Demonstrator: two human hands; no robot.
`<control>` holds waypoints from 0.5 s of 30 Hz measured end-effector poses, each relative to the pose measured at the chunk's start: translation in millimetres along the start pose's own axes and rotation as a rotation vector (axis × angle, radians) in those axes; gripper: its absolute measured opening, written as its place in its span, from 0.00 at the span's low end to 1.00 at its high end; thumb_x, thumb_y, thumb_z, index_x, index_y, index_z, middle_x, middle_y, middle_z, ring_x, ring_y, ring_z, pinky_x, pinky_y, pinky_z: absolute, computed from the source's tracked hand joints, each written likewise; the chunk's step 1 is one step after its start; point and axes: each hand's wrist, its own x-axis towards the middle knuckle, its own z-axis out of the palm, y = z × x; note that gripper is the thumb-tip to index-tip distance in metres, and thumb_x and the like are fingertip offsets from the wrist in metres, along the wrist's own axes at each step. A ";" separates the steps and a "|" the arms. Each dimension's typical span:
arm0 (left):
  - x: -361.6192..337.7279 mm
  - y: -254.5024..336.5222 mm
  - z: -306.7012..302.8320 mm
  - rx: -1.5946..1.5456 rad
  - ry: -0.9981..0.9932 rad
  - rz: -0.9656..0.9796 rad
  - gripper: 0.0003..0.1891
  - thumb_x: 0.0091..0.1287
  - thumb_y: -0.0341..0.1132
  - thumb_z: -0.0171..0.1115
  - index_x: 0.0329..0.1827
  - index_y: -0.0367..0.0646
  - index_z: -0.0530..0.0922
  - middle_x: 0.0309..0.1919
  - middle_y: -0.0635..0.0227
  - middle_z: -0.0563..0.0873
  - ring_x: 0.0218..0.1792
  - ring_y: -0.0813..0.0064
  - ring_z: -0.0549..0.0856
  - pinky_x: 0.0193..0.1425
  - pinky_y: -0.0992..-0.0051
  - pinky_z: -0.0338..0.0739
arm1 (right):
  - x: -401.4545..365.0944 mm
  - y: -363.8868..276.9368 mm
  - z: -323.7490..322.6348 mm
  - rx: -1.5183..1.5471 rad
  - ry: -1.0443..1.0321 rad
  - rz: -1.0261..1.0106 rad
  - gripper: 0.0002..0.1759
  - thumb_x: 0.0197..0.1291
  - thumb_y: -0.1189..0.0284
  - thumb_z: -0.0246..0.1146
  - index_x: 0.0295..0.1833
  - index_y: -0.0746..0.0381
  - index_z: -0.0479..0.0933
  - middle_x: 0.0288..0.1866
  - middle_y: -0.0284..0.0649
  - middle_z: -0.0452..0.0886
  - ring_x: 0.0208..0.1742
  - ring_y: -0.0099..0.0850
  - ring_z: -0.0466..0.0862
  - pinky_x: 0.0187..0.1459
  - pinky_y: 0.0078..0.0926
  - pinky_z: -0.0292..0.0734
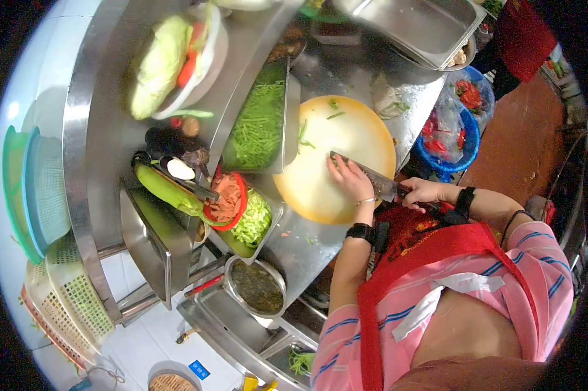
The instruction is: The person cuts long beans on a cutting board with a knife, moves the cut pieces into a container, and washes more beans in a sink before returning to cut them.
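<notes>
My right hand [424, 193] is wrapped around the handle of a cleaver [376, 182], whose dark blade reaches left across the near part of a round, yellow-edged cutting board [365, 124]. My left hand [351, 180] lies on the board against the blade, its fingers stretched out near the far end. A few cut green beans [303, 133] are scattered on the board's left and far sides. Beside the board stands a deep metal pan [292, 117] full of cut green beans [258, 127].
Left of the board are a red-rimmed bowl [244, 202] of sliced pink food and a tray with chopped pale-green vegetable [252, 218]. A metal pot [283, 277] of dark contents stands below. Blue baskets [471, 146] sit at right; a shelf [245, 55] overhangs the left side.
</notes>
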 end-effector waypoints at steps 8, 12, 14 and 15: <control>146.4 49.3 -97.3 0.023 0.243 0.448 0.19 0.69 0.34 0.44 0.58 0.30 0.67 0.61 0.41 0.64 0.63 0.47 0.62 0.67 0.60 0.57 | 11.5 -127.8 41.6 -0.176 -0.022 -0.293 0.17 0.50 0.79 0.54 0.48 0.67 0.66 0.17 0.34 0.69 0.13 0.22 0.72 0.16 0.19 0.68; 189.8 12.1 -149.3 0.257 0.102 0.325 0.19 0.67 0.38 0.49 0.55 0.33 0.70 0.57 0.48 0.71 0.61 0.52 0.67 0.65 0.62 0.59 | -5.9 -150.9 29.9 -0.616 0.280 -0.380 0.15 0.50 0.73 0.56 0.45 0.67 0.69 0.21 0.35 0.73 0.16 0.24 0.73 0.18 0.24 0.69; 162.1 -9.1 -165.0 0.009 0.177 0.325 0.18 0.66 0.36 0.51 0.54 0.32 0.72 0.55 0.50 0.73 0.58 0.55 0.70 0.64 0.64 0.62 | -14.0 -131.8 -1.3 -0.913 0.302 -0.449 0.17 0.47 0.73 0.57 0.45 0.65 0.71 0.22 0.42 0.75 0.17 0.32 0.77 0.22 0.31 0.73; 138.4 -18.8 -172.2 -0.034 0.167 0.215 0.17 0.66 0.35 0.53 0.52 0.32 0.73 0.52 0.52 0.77 0.55 0.60 0.75 0.60 0.68 0.66 | -13.7 -118.5 -19.4 -1.195 0.313 -0.645 0.18 0.46 0.68 0.60 0.44 0.63 0.73 0.23 0.46 0.76 0.20 0.40 0.78 0.26 0.38 0.74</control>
